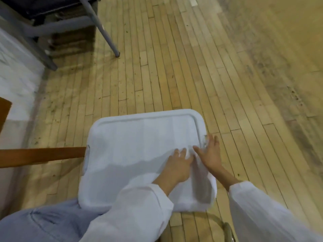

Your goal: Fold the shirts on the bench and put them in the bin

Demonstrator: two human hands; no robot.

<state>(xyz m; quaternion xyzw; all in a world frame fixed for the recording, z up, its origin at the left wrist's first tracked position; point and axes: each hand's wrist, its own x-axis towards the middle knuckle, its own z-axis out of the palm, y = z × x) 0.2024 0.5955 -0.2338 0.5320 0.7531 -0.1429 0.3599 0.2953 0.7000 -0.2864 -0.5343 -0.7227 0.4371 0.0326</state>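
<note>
One bin [139, 114] on wood floor [174, 67]; one white shirt [131, 145] inside; left hand [176, 165], right hand [210, 155] flat on shirt, fingers [182, 152] straight; two grey legs [104, 32] beyond.

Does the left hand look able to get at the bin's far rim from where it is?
Probably yes. The left hand rests flat on the white shirt in the bin, and only smooth fabric lies between it and the far rim; the right hand sits off to the side.

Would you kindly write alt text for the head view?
The left hand and right hand press side by side on a white shirt lying in a white bin, near its right rim; the bin stands on a wooden floor.
</note>
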